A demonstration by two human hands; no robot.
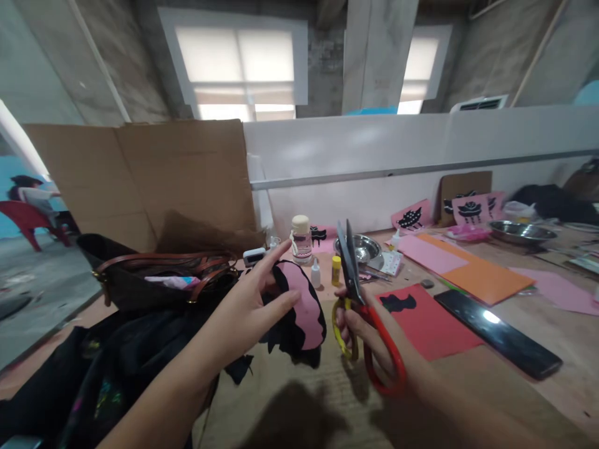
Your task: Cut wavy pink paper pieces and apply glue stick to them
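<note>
My left hand (pixel 262 302) is at the centre, its index finger pointing up and its thumb stretched over a pink paper piece (pixel 306 305) with a wavy black border. The paper's left part is hidden behind the hand, where other fingers seem to hold it. To the right, my right hand (pixel 362 327) grips scissors (pixel 350 268) with one red and one yellow handle loop. Their blades point up and stand slightly apart, with no paper between them. Black scraps (pixel 239 368) lie below my left hand.
A dark bag (pixel 126 287) and black cloth lie left. Behind are a jar (pixel 301 240), glue bottle (pixel 316 274), glue stick (pixel 336 271) and metal bowl (pixel 362 248). Red paper (pixel 433 324), a phone (pixel 498 333) and orange paper (pixel 489 274) lie right. A person (pixel 37 196) sits far left.
</note>
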